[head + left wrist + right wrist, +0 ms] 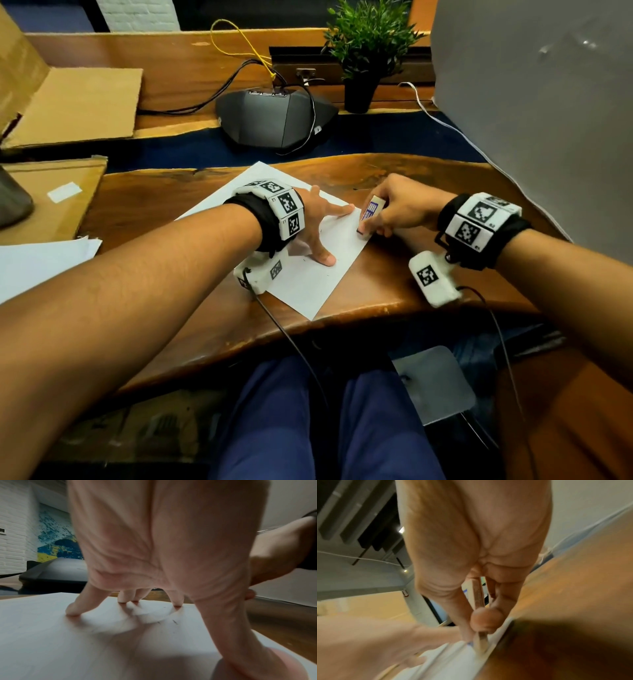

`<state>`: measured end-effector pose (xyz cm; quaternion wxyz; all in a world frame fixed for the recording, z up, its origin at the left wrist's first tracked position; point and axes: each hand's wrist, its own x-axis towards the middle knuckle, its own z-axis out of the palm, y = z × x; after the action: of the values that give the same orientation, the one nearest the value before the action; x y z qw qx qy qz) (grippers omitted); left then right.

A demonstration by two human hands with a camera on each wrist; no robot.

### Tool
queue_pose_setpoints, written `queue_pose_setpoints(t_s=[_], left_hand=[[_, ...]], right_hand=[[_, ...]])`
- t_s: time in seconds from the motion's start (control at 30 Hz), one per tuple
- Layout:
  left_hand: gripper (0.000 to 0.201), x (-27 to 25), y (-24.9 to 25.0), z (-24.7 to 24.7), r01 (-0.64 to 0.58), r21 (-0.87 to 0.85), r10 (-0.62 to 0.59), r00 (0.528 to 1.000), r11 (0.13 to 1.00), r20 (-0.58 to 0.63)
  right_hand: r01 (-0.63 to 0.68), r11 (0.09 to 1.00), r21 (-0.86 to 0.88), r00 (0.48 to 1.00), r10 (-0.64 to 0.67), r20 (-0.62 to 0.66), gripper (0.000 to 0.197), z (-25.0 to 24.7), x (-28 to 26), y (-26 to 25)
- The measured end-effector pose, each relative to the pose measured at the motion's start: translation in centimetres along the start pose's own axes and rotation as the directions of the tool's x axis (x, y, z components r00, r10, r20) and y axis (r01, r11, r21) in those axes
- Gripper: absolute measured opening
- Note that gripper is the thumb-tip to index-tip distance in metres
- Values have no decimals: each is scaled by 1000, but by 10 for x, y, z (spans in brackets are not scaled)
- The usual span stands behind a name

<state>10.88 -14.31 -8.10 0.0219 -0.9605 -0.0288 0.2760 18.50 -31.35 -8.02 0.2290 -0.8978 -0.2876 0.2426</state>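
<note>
On the wooden surface (394,284), pressing the paper (305,287) down with straight, spread fingers of the left hand (313,226) and pinching an eraser (371,211), standing on the paper's edge, in the right hand (400,205).

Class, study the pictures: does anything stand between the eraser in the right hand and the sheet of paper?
Nothing visible does. The right hand pinches the eraser, whose lower end already meets the paper near its edge. The left hand presses the paper beside it, not in between.

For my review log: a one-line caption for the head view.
Left hand presses a paper sheet flat; right hand holds an eraser on its edge.
</note>
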Motion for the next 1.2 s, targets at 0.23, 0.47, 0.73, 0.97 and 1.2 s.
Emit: queue_pose_setpoints(t_s=[0.23, 0.47, 0.73, 0.97, 1.2], left_hand=[[128, -2, 0, -1, 4, 18, -4, 1000, 1000, 9], [127, 0, 0, 0, 6, 19, -6, 1000, 1000, -1], [128, 0, -1, 2, 3, -10, -3, 1000, 1000, 0], [124, -5, -7, 3, -145, -3, 145, 988, 989, -47], [113, -11, -36, 0, -152, -58, 147, 985, 987, -86]], right_hand=[[44, 998, 54, 999, -45, 16, 23, 14, -3, -8], [5, 999, 38, 997, -2, -83, 24, -2, 4, -2], [21, 995, -101, 994, -31, -104, 25, -14, 7, 3], [198, 944, -265, 971, -227, -80, 24, -8, 0, 5], [248, 947, -203, 955, -204, 215, 24, -7, -31, 12]])
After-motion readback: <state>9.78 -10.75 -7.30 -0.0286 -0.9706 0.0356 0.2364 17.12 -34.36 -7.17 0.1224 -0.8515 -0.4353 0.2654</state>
